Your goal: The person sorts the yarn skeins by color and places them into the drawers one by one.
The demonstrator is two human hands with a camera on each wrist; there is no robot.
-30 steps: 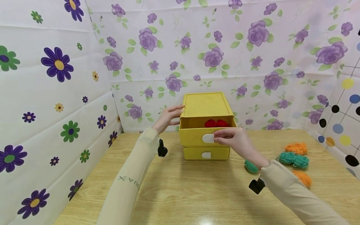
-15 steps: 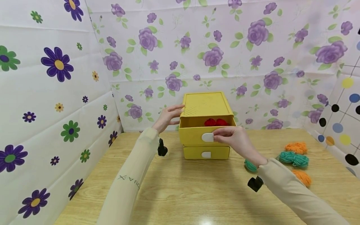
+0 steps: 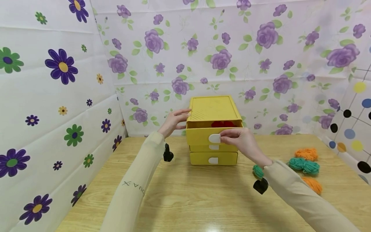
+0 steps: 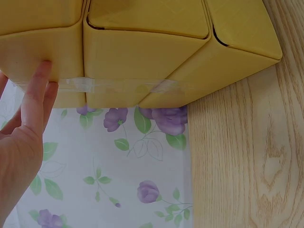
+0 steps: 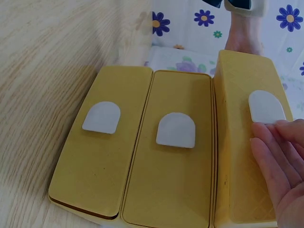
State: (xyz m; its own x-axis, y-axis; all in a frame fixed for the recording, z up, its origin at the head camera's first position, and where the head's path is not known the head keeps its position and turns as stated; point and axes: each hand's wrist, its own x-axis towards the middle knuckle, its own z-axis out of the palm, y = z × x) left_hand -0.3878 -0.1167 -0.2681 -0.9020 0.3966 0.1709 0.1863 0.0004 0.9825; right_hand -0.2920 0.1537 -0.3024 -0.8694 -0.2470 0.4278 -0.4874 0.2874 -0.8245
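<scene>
A yellow chest with three stacked drawers stands on the wooden table near the back wall. Its top drawer sticks out partway, and two bundles of red yarn show through the gap above its front. My right hand pinches the white pull tab of that drawer between thumb and fingers. The two lower drawers look pushed in, each with its own white tab. On the chest's left side, near the top, my left hand rests with extended fingers against the yellow wall.
Right of the chest, several yarn bundles lie on the table: orange yarn, teal yarn, another orange skein and a green one partly behind my right wrist. A flowered cloth hangs close behind the chest.
The top drawer has slid further into the chest with my right hand on its tab. Less red yarn shows, and the middle drawer's tab has come into sight. My left hand stays put.
</scene>
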